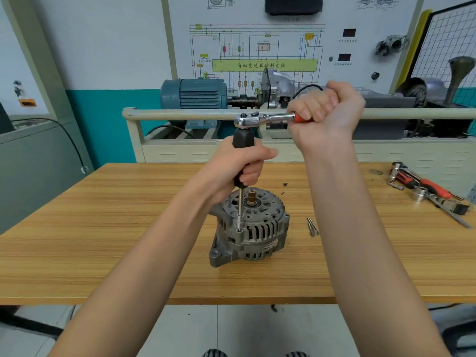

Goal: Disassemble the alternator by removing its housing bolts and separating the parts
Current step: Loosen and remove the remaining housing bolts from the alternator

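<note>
Grey alternator (248, 228) stood upright on the wooden table (103, 240), two loose bolts (312, 226) just beside it. Left hand (239, 171) gripped the black driver handle (243, 143); right hand (325, 112) clenched the ratchet (262, 120) above.

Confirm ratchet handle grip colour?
Red-orange grip on the ratchet handle, gripped by the right hand; head view, the only one.

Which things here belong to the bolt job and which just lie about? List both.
In the job:
alternator
ratchet, gripped by the right hand
black-handled extension driver, held by the left hand
loose bolts

Lying about:
red-handled tools
loose socket
blue motor
</note>
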Tool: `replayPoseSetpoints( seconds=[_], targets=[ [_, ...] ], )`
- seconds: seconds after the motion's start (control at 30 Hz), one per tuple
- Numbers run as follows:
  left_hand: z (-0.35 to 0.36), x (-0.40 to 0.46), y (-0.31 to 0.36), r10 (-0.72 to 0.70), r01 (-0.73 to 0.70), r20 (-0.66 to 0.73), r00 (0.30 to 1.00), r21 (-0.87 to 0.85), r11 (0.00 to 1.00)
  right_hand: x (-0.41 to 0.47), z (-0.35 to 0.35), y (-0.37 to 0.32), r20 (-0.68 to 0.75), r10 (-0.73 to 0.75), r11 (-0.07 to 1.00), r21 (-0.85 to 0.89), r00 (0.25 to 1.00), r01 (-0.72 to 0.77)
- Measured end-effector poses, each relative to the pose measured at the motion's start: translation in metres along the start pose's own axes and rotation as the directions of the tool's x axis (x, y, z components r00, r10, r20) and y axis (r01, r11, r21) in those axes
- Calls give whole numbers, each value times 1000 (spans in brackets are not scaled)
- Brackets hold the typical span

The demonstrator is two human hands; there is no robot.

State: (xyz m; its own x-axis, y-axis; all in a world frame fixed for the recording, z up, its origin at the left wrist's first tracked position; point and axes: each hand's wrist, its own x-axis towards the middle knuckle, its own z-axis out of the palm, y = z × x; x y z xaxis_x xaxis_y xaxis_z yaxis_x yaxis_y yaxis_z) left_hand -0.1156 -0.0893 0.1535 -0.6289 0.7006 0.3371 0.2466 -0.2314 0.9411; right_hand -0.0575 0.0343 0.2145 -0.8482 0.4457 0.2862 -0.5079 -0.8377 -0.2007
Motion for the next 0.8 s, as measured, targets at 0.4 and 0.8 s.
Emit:
replayPoseSetpoints(
  seconds=[0.4, 0.8],
  targets=[
    [15, 8, -8, 11, 8, -387, 922, 47, 999, -16, -4, 10, 67, -208, 975, -62, 976, 212],
    [5, 3, 2, -30, 30, 18, 999, 0, 1000, 19, -10, 6, 18, 221, 962, 163, 975, -221]
  ],
)
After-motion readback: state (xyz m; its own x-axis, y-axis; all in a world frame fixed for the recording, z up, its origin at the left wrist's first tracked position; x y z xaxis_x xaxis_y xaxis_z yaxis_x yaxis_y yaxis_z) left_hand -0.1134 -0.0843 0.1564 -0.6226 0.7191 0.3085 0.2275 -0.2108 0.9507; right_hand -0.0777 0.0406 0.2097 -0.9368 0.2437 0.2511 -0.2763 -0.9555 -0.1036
